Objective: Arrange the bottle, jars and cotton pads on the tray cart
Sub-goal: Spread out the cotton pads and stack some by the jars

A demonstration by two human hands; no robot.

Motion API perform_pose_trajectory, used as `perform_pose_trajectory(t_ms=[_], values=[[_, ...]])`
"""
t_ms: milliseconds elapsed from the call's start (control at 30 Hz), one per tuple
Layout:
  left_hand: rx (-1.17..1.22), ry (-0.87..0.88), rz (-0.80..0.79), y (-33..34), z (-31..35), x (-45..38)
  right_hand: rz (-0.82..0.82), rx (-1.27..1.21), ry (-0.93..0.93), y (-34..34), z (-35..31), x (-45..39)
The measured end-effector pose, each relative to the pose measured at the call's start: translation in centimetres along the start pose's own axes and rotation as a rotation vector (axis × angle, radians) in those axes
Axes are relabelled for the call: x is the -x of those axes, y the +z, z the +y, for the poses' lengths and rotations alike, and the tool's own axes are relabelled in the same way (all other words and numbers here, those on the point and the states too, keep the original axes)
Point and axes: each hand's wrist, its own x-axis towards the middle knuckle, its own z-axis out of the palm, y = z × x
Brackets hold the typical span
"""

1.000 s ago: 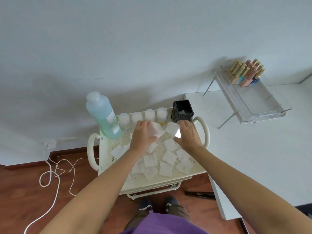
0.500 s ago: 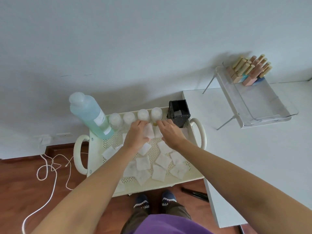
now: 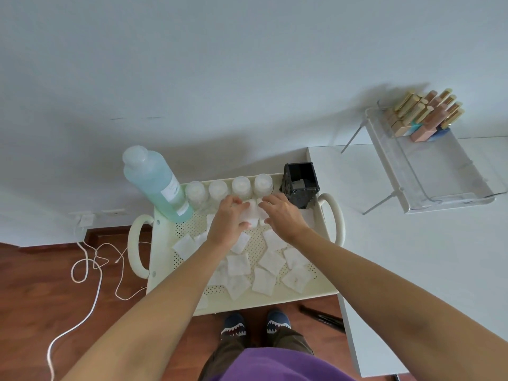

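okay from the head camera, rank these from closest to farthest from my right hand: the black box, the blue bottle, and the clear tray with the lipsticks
1. Black box: on the cart's back right corner, just beyond the right hand.
2. Blue bottle: back left corner of the cart, past the left hand.
3. Clear tray: on the white table, far right.

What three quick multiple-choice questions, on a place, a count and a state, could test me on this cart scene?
1. Where does the blue bottle stand on the tray cart?
A. far left corner
B. near right corner
C. centre

2. How many jars stand in the back row?
A. two
B. four
C. six

3. What is the left hand doing?
A. resting empty on the floor
B. holding cotton pads
C. gripping the cart handle

Answers: 1 A, it stands by the left handle at the wall side. 2 B, four lidded jars stand side by side. 3 B, white pads show between its fingers, the right hand alongside.
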Motion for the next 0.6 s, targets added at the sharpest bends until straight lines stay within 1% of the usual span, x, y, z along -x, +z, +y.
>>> perform_pose_trajectory(t_ms=[100, 167, 300, 367, 400, 467, 533, 600], values=[[0.020, -0.023, -0.001, -0.1, 0.2, 0.1, -0.004, -0.030, 0.016, -0.2, 0.0, 0.1], [0.048, -0.038, 0.019, -0.3, 0.0, 0.5, 0.061, -0.062, 0.038, 0.0, 0.1, 0.5], [0.102, -0.070, 0.166, -0.7, -1.8, 2.3, 0.276, -0.274, 0.242, 0.3, 1.0, 3.2], [0.116, -0.119, 0.186, -0.4, -3.0, 3.4, 0.294, -0.332, 0.313, 0.7, 2.3, 4.8], [0.122, -0.156, 0.171, -0.1, -3.6, 3.8, 0.282, -0.345, 0.347, 1.1, 3.2, 5.3], [0.127, -0.235, 0.111, 0.7, -4.5, 4.2, 0.205, -0.349, 0.427, 1.7, 4.5, 5.8], [0.120, -0.269, 0.038, 1.6, -4.8, 4.1, 0.070, -0.309, 0.465, 2.1, 5.2, 5.2], [0.115, -0.267, -0.023, 2.5, -4.7, 3.6, -0.045, -0.252, 0.449, 2.3, 5.3, 4.3]])
